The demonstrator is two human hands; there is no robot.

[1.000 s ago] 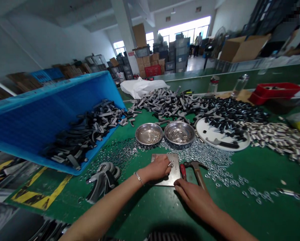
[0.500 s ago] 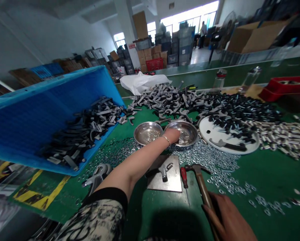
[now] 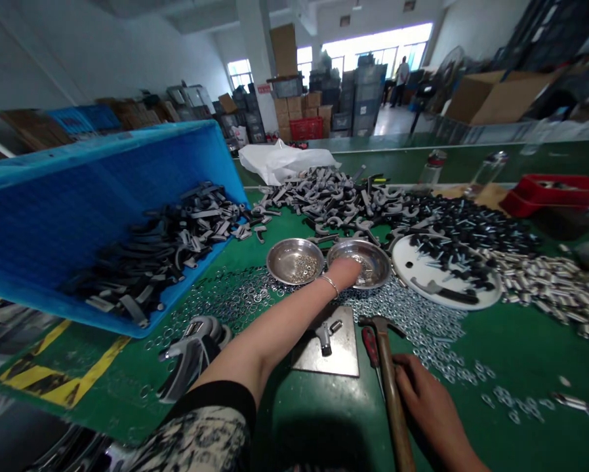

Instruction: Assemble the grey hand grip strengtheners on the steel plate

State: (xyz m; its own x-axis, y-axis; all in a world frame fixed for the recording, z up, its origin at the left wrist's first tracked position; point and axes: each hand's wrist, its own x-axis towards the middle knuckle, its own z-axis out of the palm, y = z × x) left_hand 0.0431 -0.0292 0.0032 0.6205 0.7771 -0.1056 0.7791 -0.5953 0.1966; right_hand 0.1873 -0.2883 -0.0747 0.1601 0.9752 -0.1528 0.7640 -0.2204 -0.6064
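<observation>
My left hand (image 3: 346,274) reaches into the right-hand metal bowl (image 3: 385,269), which holds small metal parts. Its fingers point down and are hidden from me. A second metal bowl (image 3: 281,259) with small rings stands to its left. Below my left forearm, a metal plate (image 3: 331,360) carries a grey and black handle-like part (image 3: 325,341) and a small spring-like piece (image 3: 336,326). My right hand (image 3: 427,400) rests on the table just right of a wooden-handled hammer (image 3: 391,387), thumb and fingers apart. Left of the hammer lies a red-handled screwdriver (image 3: 370,347).
A blue crate (image 3: 102,177) of grey and black parts stands at left. Behind the bowls lies a heap of similar parts (image 3: 324,190). At right are a white plate (image 3: 410,262), black screw pieces (image 3: 491,219), metal cylinders (image 3: 545,275) and a red tray (image 3: 530,196). Metal rings (image 3: 432,337) are scattered around.
My right hand has come off the hammer handle and now lies beside it. The hammer's handle has swung left, closer to the screwdriver. My left hand remains in the right bowl.
</observation>
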